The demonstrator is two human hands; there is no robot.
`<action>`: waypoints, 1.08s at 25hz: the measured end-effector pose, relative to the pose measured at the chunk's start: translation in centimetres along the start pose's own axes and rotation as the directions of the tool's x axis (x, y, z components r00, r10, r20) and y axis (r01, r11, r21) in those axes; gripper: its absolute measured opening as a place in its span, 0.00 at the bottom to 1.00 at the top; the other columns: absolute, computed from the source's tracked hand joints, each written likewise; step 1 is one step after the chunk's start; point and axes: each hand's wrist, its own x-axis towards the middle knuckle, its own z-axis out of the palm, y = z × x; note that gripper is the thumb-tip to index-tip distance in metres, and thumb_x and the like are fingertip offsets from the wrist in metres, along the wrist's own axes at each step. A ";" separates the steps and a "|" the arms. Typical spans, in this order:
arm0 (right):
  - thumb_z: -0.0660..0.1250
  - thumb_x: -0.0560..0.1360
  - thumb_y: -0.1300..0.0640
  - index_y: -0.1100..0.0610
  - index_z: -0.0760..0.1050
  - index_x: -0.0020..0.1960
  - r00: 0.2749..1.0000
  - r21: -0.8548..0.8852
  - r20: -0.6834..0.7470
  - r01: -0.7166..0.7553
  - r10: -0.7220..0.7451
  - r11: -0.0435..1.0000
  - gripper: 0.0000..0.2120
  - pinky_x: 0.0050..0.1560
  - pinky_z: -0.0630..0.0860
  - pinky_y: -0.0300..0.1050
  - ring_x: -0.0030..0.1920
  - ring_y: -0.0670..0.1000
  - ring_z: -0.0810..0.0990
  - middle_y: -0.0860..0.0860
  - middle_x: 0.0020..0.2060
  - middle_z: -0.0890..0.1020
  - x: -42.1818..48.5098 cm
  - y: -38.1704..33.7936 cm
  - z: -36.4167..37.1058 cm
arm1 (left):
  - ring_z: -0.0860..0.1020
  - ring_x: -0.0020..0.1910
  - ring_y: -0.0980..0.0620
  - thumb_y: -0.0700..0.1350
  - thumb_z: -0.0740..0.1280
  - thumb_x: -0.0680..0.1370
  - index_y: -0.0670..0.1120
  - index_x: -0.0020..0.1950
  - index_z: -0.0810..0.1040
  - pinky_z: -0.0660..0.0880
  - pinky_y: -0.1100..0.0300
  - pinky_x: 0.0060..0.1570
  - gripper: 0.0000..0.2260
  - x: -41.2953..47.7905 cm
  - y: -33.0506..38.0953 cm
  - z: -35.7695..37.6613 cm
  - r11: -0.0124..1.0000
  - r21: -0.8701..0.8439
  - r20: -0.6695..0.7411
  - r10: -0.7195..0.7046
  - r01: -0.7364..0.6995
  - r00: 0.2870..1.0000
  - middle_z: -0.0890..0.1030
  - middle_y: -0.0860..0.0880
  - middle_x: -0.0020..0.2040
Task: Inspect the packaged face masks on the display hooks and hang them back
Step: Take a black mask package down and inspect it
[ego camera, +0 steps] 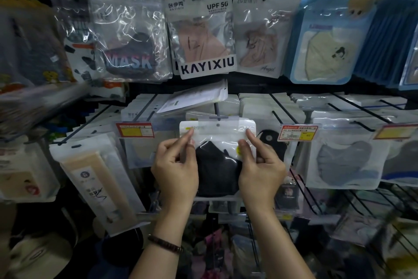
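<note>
Task thing: you hold the white-and-clear plastic packet [217,134] with a black fabric mask [214,172] inside, at the centre of the lower row and close in front of the packets hanging there.

Progress: this packet is off the rack and in your hands, so its check looks under way or just finishing. Hanging it back is not yet done.

Hang hole: the small round hole [217,125] in the white header shows free, just below the clear plastic tag strip [218,117] at the near tip of the black metal display hook [216,109].

What is left: as a judgement, lift the header and thread that hole onto the hook. The many other packets, such as the far pink-mask packet marked KAYIXIU [203,34] and the grey-mask packet [343,156] at right, would follow.

Left hand: your left hand [175,168] pinches the packet's upper left corner between thumb and forefinger. The other fingers curl along its left edge, and a dark beaded bracelet [165,243] sits on the wrist.

Right hand: your right hand [260,168] mirrors it, pinching the upper right corner with its fingertips up.

Pose: both forearms reach up from the near edge, backs of the hands towards you, holding the packet upright and flat.
</note>
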 end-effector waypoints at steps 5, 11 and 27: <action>0.77 0.78 0.57 0.47 0.87 0.62 0.999 -0.053 0.036 0.003 -0.001 0.999 0.14 0.59 0.85 0.51 0.55 0.48 0.87 0.45 0.53 0.87 0.0 0.3 -0.4 | 0.80 0.44 0.53 0.39 0.73 0.80 0.52 0.64 0.86 0.83 0.49 0.47 0.14 -0.3 -0.6 -0.1 0.997 0.043 0.005 0.069 -0.069 0.998 0.78 0.55 0.49; 0.77 0.79 0.55 0.39 0.85 0.60 1.000 -0.097 0.011 -0.019 0.020 0.995 0.13 0.52 0.83 0.43 0.46 0.44 0.80 0.49 0.52 0.87 0.3 -0.3 -0.6 | 0.78 0.49 0.59 0.40 0.76 0.78 0.50 0.67 0.85 0.77 0.71 0.50 0.17 -0.3 0.2 0.0 0.992 0.092 0.062 0.080 -0.086 0.995 0.76 0.52 0.51; 0.61 0.84 0.67 0.50 0.77 0.73 0.953 -0.469 0.299 0.190 -0.048 0.863 0.22 0.74 0.68 0.39 0.73 0.44 0.71 0.48 0.73 0.72 1.3 -5.4 -0.6 | 0.83 0.52 0.60 0.53 0.65 0.85 0.60 0.66 0.80 0.78 0.64 0.50 0.11 4.0 6.7 -4.9 0.842 0.531 0.539 -0.246 -0.098 0.805 0.81 0.60 0.58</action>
